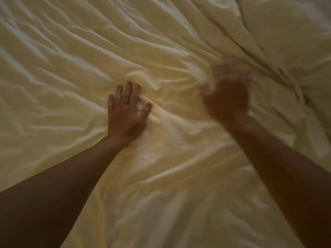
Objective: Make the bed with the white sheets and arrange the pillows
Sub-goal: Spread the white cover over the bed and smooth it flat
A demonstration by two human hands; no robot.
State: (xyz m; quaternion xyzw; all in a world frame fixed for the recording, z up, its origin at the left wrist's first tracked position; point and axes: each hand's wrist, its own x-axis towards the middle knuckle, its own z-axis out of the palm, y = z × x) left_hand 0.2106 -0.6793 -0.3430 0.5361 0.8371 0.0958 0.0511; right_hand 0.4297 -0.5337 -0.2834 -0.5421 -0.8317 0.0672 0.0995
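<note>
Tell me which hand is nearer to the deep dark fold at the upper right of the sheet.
Right. The right hand, blurred, seems to grip the sheet just beside the fold; the left hand lies flat farther to the left.

A white sheet [86, 56] covers the whole surface and lies wrinkled, with long folds running across it toward the right. The left hand [125, 115] rests flat on it with fingers spread, while the blurred right hand [227, 93] seems to grip a bunch of cloth where many folds meet. At the far right the cloth lies thicker and puffed.
</note>
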